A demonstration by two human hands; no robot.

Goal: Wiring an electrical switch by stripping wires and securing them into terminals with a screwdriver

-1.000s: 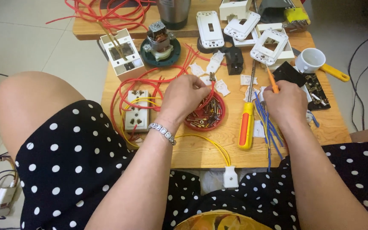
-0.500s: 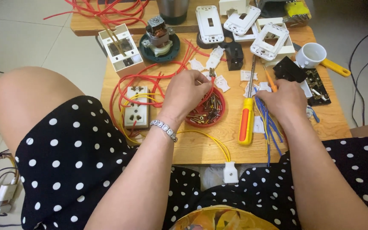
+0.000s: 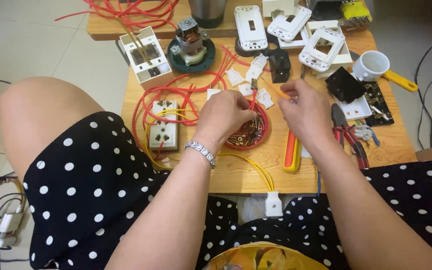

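Left hand [image 3: 226, 116] pinches the end of a red wire [image 3: 252, 101] just above a red dish of screws [image 3: 248, 134] at mid worktop [image 3: 236, 175]. Right hand [image 3: 303, 107] closed around a thin orange-handled tool [image 3: 277, 92], tip close to the wire end. Red-and-yellow screwdriver [image 3: 291, 152] lies beside the dish; cream socket [image 3: 164, 125] to its left.

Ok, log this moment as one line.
left hand: pinches red wire over red dish | right hand: holds thin orange tool | surface: wooden table
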